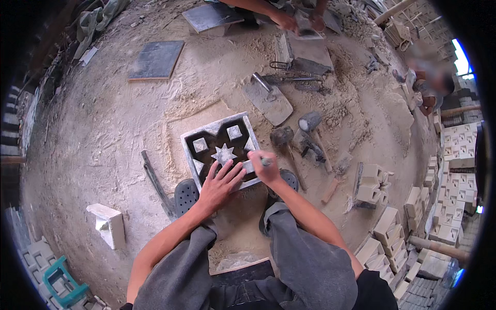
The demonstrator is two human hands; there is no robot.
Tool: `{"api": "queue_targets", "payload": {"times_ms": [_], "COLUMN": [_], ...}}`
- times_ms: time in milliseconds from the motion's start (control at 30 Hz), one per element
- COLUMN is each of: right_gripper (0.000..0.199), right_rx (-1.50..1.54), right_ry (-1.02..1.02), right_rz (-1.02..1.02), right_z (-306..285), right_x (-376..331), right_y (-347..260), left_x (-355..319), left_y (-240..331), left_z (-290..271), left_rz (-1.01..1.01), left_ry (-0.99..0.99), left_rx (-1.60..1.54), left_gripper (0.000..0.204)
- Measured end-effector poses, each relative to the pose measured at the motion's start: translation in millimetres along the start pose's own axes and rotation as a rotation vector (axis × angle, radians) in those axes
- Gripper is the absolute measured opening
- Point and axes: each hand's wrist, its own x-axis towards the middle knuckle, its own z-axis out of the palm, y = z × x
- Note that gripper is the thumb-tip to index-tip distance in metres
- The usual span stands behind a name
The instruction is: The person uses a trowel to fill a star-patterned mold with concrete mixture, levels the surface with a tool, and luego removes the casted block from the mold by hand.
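On the ground between my feet lies a square mould (187, 150) with a pale rim, dark recesses, corner blocks and an eight-pointed star (223, 154) in the middle. My left hand (221, 182) rests on its near side, fingers spread, tips close to the star. My right hand (264, 168) is closed round a short grey tool (248, 166) at the mould's right edge. The tool's flat end points toward my left fingertips; my fingers hide the rest, so I cannot tell its kind.
Right of the mould lie mallets (310, 122), a brush (342, 164) and a shovel blade (269, 103). A dark board (157, 59) lies far left. A cast block (108, 225) stands left; blocks (390, 232) are stacked right. Beyond, a co-worker's hands (285, 21) handle another mould.
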Motion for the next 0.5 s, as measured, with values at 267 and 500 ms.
{"api": "queue_targets", "payload": {"times_ms": [267,500], "right_gripper": [0.037,0.038], "right_rx": [0.003,0.02], "right_ry": [-0.198,-0.132], "right_rz": [0.051,-0.022], "right_z": [-2.2,-10.3], "right_x": [15.0,14.0], "right_y": [-48.1,-68.6], "left_x": [-6.5,-5.5], "left_y": [-7.5,-2.9], "left_z": [7.7,1.6], "left_rz": [0.031,-0.007], "left_ry": [0.011,-0.024], "left_rx": [0.256,0.15], "left_gripper": [0.079,0.076]}}
